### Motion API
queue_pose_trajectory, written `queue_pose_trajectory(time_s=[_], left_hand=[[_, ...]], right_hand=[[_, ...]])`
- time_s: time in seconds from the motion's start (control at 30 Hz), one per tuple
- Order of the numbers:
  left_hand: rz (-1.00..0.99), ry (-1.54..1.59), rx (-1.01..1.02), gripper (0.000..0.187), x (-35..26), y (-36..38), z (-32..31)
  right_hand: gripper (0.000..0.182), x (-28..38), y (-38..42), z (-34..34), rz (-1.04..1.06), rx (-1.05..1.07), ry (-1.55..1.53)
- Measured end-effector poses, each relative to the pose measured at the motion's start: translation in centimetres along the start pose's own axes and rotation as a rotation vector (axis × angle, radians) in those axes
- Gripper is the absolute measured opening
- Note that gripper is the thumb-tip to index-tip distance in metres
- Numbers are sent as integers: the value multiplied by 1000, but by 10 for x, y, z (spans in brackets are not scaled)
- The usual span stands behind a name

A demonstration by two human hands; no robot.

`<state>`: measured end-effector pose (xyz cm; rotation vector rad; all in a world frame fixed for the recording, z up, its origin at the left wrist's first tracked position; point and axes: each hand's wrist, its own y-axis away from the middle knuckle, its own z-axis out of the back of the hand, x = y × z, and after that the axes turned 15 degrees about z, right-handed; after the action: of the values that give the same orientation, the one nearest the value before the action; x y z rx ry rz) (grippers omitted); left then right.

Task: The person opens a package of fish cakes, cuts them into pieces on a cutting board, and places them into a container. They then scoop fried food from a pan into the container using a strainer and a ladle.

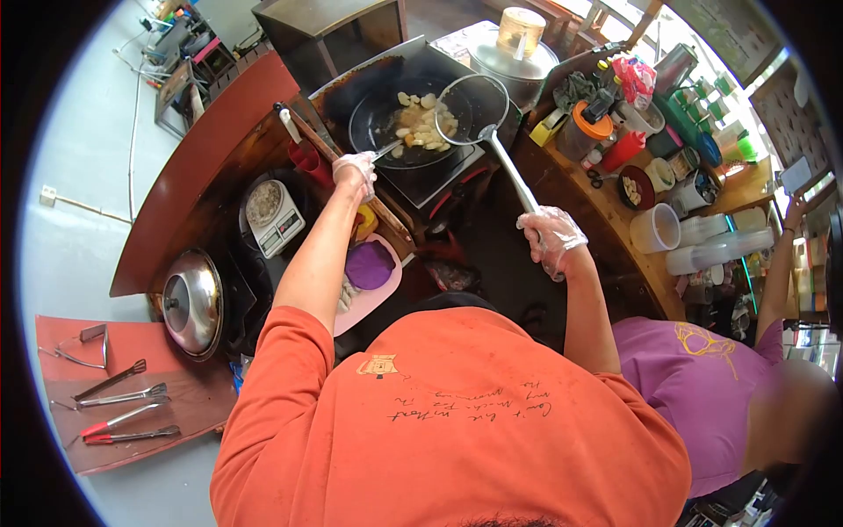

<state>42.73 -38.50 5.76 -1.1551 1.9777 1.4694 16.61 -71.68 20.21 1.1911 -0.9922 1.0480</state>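
Note:
My left hand, in a clear plastic glove, is closed around a metal cooking utensil. Its far end reaches into a dark wok, and I cannot make out the exact shape of its head. Pale chunks of food lie in the wok in some liquid. Also gloved, my right hand grips the long handle of a round skimmer. The skimmer's ring is held over the right side of the wok, partly above the food.
A kitchen scale carrying a bowl and a lidded pan are on the left. Behind the wok, to the right, is a large lidded pot. Containers and bottles crowd the right counter. Beside me is a person in purple.

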Motion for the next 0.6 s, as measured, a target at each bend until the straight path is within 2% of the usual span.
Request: queue_pose_trajectory(time_s=[0.1,0.13,0.17,0.23,0.3,0.33,0.6], left_hand=[[15,60,-3,14,1,-4,-8],[65,56,-26,14,0,-3,-12],[60,61,-27,14,-3,0,-12],[102,104,-17,15,-3,-5,-10],[96,151,2,15,-6,-2,-7],[85,114,-9,8,-8,3,-5],[23,127,-64,12,-20,27,9]], right_hand=[[33,-1,-4,-2,-35,-28,-34],[25,3,-4,-4,-52,-19,-16],[25,-1,-6,-3,-48,-14,-13],[33,-8,-12,-2,8,-7,-94],[33,-9,-15,-3,16,3,-84],[33,-7,-16,-4,19,11,-77],[31,1,-31,-10,-27,61,35]])
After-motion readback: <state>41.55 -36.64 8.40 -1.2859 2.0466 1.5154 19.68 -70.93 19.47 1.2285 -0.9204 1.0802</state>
